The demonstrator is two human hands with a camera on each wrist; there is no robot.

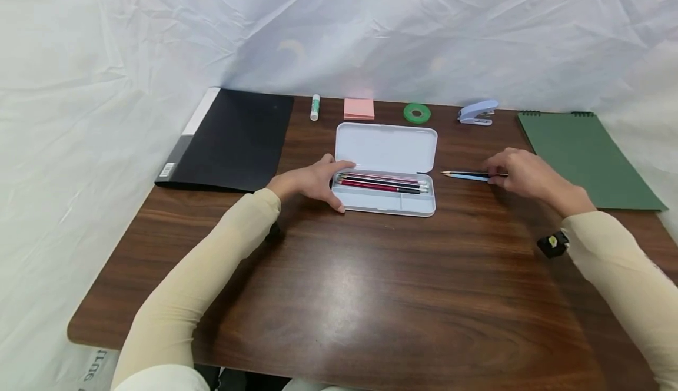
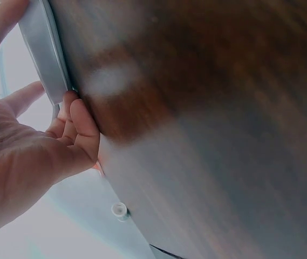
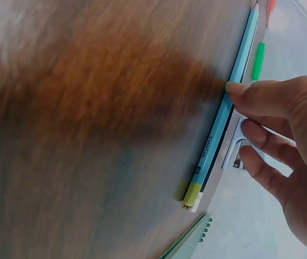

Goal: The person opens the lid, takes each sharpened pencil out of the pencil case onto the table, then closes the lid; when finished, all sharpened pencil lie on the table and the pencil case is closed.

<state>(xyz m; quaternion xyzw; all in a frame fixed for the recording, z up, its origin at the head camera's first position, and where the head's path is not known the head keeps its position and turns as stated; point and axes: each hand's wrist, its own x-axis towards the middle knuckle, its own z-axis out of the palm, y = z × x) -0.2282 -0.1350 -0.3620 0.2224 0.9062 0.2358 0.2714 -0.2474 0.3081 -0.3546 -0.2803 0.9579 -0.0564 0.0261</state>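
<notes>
An open white pencil case lies in the middle of the table, its lid tipped back. Several red and black pencils rest in its long compartment. My left hand grips the case's left end, thumb at the front edge and index finger along the hinge side. To the right of the case, a light blue pencil and a black pencil lie side by side, points to the left. My right hand pinches them, its thumb against the blue one and the other fingers behind.
A black folder lies at the left. Along the back are a glue stick, pink sticky notes, green tape and a light blue stapler. A green spiral notebook lies at the right.
</notes>
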